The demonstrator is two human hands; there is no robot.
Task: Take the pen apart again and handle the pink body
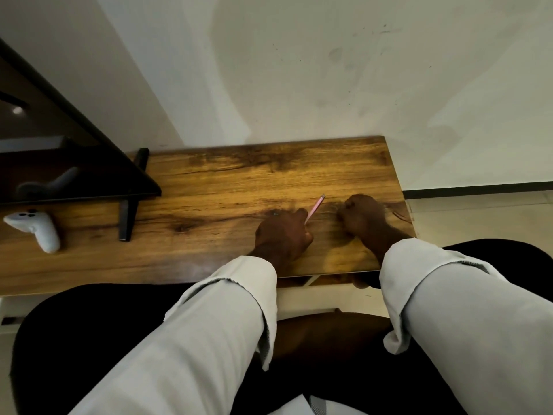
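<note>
Your left hand [282, 235] rests on the wooden tabletop [209, 187], fingers curled around a thin pink stick [314, 208], possibly a pencil or tweezers; too small to tell which. The stick slants up and to the right out of the grip, its far tip raised toward the wall side of the tabletop. A small dark spot sits just beyond the left knuckles; what it is cannot be made out. Your right hand [363, 215] lies just beside the stick, near the right end of the tabletop, fingers curled into a loose fist with knuckles up; whether anything sits inside the fist cannot be seen. Both forearms wear rolled pale sleeves [227, 310]. Well apart to the left, a white game controller [36, 229] lies flat on the tabletop, next to the black leg [128, 220] of a dark stand [89, 163].
</note>
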